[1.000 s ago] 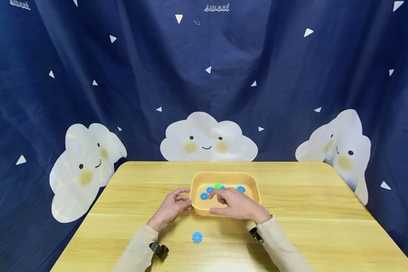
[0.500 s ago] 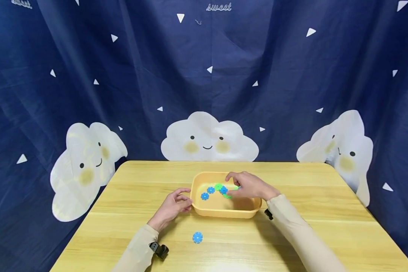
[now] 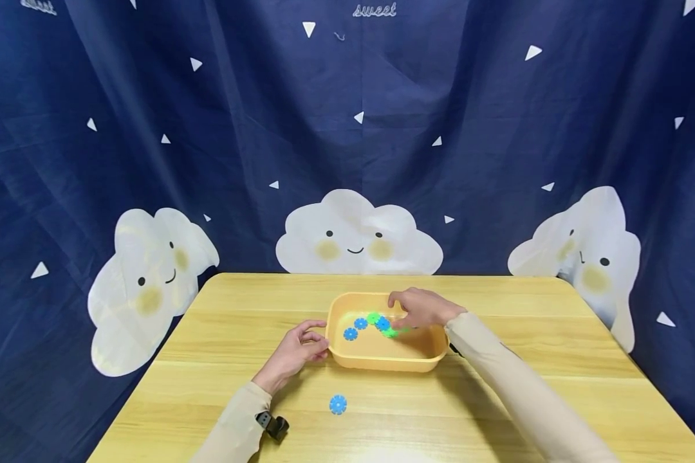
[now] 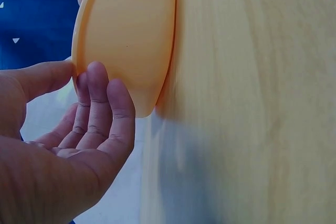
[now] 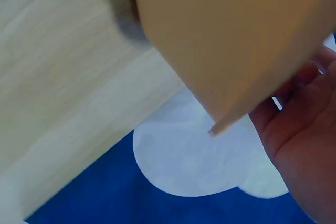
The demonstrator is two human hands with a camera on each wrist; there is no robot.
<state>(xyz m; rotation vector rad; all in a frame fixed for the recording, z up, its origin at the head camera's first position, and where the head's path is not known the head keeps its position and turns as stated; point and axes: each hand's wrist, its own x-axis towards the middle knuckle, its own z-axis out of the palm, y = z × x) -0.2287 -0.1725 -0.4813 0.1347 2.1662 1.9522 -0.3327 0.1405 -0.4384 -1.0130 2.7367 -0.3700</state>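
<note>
A shallow orange plastic bin (image 3: 382, 364) stands on the table, with several blue and green notched snowflake discs (image 3: 351, 334) inside. My left hand (image 3: 295, 352) holds the bin's left end; in the left wrist view the thumb meets the rim while the fingers curl against the outer wall. Over the right end, my right hand (image 3: 425, 308) reaches into the bin, its thumb and forefinger apart near a green disc (image 3: 389, 333). In the right wrist view the bin wall (image 5: 226, 35) hides its fingertips. One blue snowflake disc (image 3: 338, 404) lies on the table in front of the bin.
The wooden table (image 3: 237, 302) extends around the bin on all sides. Behind it hangs a dark blue curtain (image 3: 359, 154) with white clouds and triangles. A black wrist camera (image 3: 273, 426) is strapped on the left sleeve.
My right hand has moved right and back from the bin's front middle, then lower into its right side, uncovering discs. The left hand stays at the left end.
</note>
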